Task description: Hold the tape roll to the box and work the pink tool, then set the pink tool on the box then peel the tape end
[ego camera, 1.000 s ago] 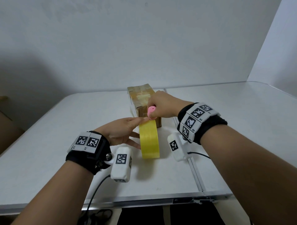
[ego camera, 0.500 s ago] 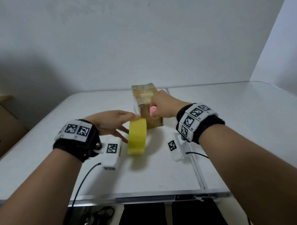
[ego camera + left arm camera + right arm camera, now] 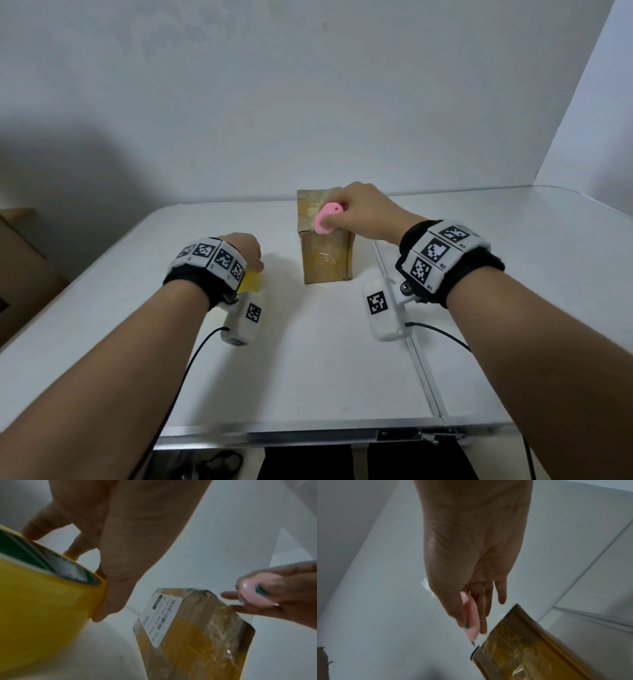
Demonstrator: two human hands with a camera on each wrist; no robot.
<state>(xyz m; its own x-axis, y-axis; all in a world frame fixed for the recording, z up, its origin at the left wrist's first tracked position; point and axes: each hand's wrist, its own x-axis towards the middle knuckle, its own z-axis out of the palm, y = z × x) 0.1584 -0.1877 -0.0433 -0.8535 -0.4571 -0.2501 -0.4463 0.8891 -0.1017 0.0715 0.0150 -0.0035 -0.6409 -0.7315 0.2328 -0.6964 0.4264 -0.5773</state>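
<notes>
A brown cardboard box [image 3: 325, 260] wrapped in clear tape stands at the middle of the white table [image 3: 308, 370]; its white shipping label [image 3: 160, 618] shows in the left wrist view. My right hand [image 3: 363, 214] grips a small pink cutter [image 3: 327, 217] over the box's top, its tip [image 3: 471, 635] at the box's top edge [image 3: 496, 631]. My left hand [image 3: 245, 251] holds a yellow tape roll [image 3: 250, 282] left of the box; the thumb [image 3: 118, 574] presses its rim [image 3: 42, 601]. Most of the roll is hidden behind my wrist in the head view.
A brown carton [image 3: 20, 267] stands off the table's left side. A seam [image 3: 407, 342] runs front to back through the table, right of the box. White walls close the back and right. Cables [image 3: 185, 373] hang from both wrist cameras.
My left hand carried the yellow tape roll away from the box, leftward and down toward the table. My right hand lifted the pink cutter from the box's front face to its top.
</notes>
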